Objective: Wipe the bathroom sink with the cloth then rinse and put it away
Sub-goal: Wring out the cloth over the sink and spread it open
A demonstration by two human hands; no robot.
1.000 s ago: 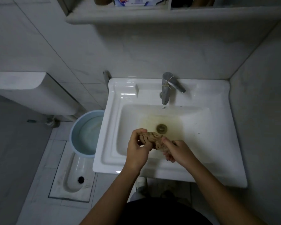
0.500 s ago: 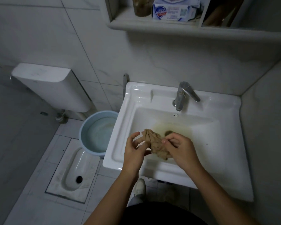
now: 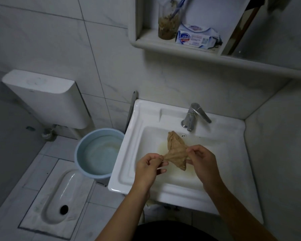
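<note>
Tan cloth [image 3: 176, 150] spread over sink [image 3: 127, 157]; left hand [image 3: 146, 169], right hand [image 3: 202, 164] fingers pinch corners; drain hidden.

Cloth [image 3: 176, 152]: thin tan woven fabric, looking matt and crumpled, turning semi-sheer where it is pulling taut.
Sink [image 3: 122, 173]: glossy white glazed surface, catching highlights along the left rim. The basin floor is showing a dull yellowish stain.
Tap [image 3: 192, 115]: polished metal, reflecting light.
Bucket [image 3: 78, 156], left of the sink: smooth pale-blue plastic, looking matt.
Cistern [image 3: 42, 98]: smooth white plastic, appearing scuffed on top.
Wall tiles [image 3: 42, 40]: smooth, faintly veined, giving a satin sheen.
Soap packet [image 3: 195, 39] on the far shelf [image 3: 163, 45]: glossy printed wrapper, creasing.
</note>
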